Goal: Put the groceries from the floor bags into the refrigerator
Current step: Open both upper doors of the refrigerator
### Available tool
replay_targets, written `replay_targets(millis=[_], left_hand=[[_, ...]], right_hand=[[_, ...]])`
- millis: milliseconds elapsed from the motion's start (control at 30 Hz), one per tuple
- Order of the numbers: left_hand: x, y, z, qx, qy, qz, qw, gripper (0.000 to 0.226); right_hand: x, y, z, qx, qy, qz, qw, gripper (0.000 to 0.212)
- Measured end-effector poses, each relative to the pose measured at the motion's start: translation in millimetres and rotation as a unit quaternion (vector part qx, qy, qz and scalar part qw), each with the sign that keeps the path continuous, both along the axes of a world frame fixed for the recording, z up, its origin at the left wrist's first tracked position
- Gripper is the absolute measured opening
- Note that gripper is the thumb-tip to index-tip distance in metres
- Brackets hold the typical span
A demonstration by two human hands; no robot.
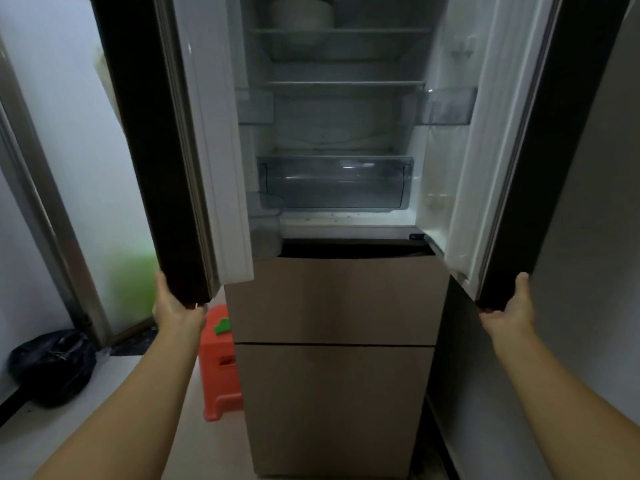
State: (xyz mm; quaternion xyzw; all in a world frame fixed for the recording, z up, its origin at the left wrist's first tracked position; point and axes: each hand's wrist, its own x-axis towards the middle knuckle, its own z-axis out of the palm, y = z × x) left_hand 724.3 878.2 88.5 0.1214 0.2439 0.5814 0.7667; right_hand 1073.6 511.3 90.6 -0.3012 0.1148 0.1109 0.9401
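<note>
Fridge (332, 296) ahead with both upper doors swung wide, left hand (175, 303) gripping the left door (162, 161) bottom corner, right hand (512, 311) gripping the right door (540, 161) corner, white bowl (301, 12) on top shelf, black bag (52, 365) on floor at left, red stool (220, 362) beside fridge

View: one head-worn wide-angle camera; no second view.
Position: standing just in front of the fridge (332, 202), at arm's reach.
Facing: forward and down, centred between the two open doors.
Frame top: upper shelves, cut off.
Frame bottom: both forearms enter from the lower corners; left hand (173, 303) and right hand (512, 306) reach the door bottoms.
Edges: floor with a red stool (221, 368) at left, wall at right; lines bow from lens distortion.
</note>
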Motion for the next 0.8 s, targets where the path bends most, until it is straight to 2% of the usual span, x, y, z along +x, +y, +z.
replay_targets(millis=[167,300,367,400,467,533,567,633,700,800], left_hand=[[-22,34,-2,-0.015,0.077,0.061,0.995,0.073],[-28,36,15,-0.037,0.159,0.082,0.983,0.074],[-28,29,26,-0.052,0.261,0.113,0.957,0.07],[-25,21,32,-0.047,0.346,0.136,0.927,0.067],[-17,2,44,0.031,0.483,0.206,0.85,0.06],[1,-15,52,0.16,0.537,0.256,0.788,0.057],[10,-22,54,0.204,0.549,0.26,0.767,0.057],[23,-29,55,0.229,0.576,0.244,0.746,0.063],[27,-30,51,0.238,0.601,0.226,0.729,0.073],[21,-22,49,0.253,0.604,0.219,0.723,0.077]], right_hand=[[43,-18,-9,-0.017,0.007,-0.006,1.0,0.119],[27,-24,16,-0.07,-0.001,-0.017,0.997,0.081],[36,-25,13,-0.1,-0.006,-0.053,0.994,0.075],[35,-25,14,-0.145,-0.015,-0.083,0.986,0.07],[29,-20,16,-0.309,-0.065,-0.164,0.935,0.059],[19,-8,15,-0.444,-0.181,-0.208,0.852,0.055],[12,-1,16,-0.496,-0.236,-0.21,0.809,0.056],[-2,9,17,-0.575,-0.284,-0.179,0.746,0.06],[-5,12,18,-0.638,-0.287,-0.141,0.701,0.061],[-1,7,21,-0.67,-0.274,-0.118,0.68,0.06]])
